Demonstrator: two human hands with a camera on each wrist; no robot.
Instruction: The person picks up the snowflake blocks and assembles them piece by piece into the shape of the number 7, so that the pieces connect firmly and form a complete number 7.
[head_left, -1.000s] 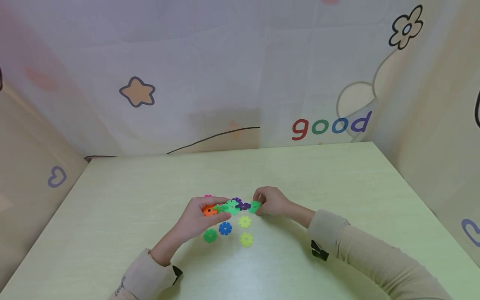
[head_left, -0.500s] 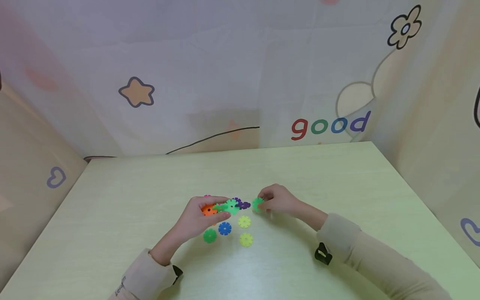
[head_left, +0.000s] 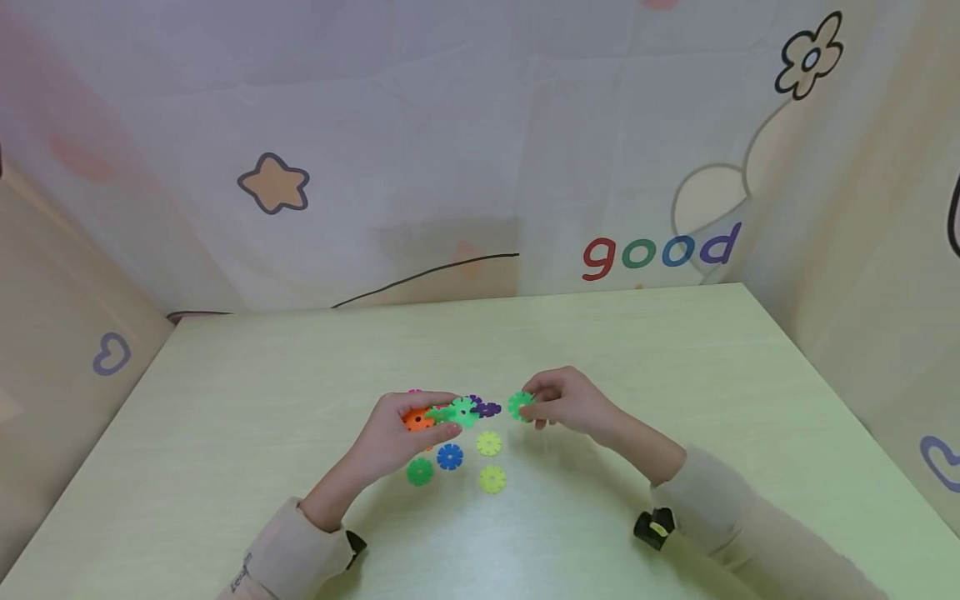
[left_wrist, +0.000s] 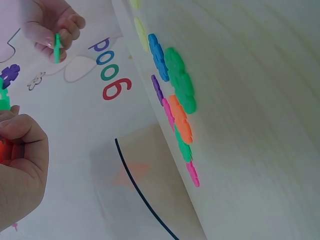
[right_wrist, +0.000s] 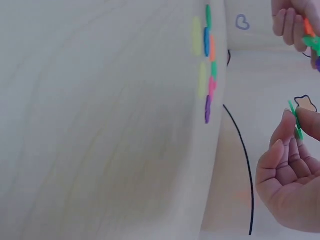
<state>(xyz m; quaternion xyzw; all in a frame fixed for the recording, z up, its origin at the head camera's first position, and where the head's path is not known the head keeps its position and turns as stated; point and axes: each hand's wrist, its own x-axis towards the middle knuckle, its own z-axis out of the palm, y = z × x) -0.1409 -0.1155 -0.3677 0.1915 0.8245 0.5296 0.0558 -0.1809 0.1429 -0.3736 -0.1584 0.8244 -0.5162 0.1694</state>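
My left hand grips a chain of slotted plastic snowflake discs, with an orange disc in the palm, then a light green disc and a purple disc at the right end. To the right of it, my right hand pinches a single green snowflake disc between thumb and fingers. A gap separates this disc from the purple end. Both wrist views show the hands raised above the table, the single disc standing edge-on.
Loose discs lie flat on the pale table below the hands: a green one, a blue one and two yellow ones, the nearer yellow disc in front. Behind them are pink, orange and purple discs. A printed curtain backs the table.
My right hand has drawn right, away from the chain, taking the green snowflake disc along; the disc was right beside the purple end a second ago. My left hand stays nearly still.
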